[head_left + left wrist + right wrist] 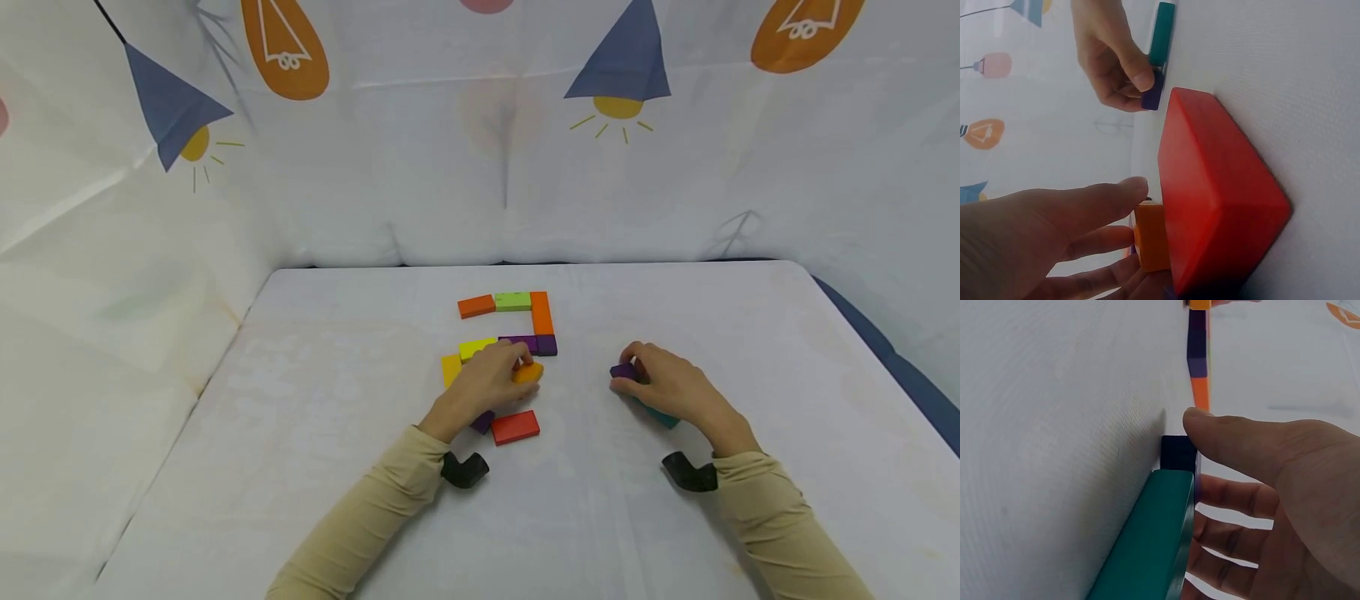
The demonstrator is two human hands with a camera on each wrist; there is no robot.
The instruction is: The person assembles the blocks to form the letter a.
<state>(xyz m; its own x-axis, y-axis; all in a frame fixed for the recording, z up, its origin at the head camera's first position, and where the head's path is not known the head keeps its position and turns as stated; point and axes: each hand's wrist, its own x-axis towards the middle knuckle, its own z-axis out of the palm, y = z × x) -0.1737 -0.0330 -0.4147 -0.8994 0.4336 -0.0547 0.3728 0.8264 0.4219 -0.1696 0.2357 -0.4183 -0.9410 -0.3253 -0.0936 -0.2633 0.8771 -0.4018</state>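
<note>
My left hand [491, 375] pinches an orange-yellow block [528, 372] between thumb and fingers, low over the table. In the left wrist view, a red block [1210, 194] stands large in front of that orange block [1151, 236]. On the right side, my right hand [671, 383] holds a small dark purple block [622, 372] between thumb and fingertips. A teal block [1147, 544] lies end to end with the purple one [1178, 452] in the right wrist view. The palm partly hides the teal block [663, 417] in the head view.
Beyond the left hand, an orange block [477, 307], a lime green block [513, 302], an upright-lying orange block [542, 313] and purple blocks [547, 345] form a bent line. Yellow blocks [477, 347] sit beside it. Black curved pieces [465, 471] are at both wrists. A printed curtain [420, 183] hangs behind the white table [360, 500].
</note>
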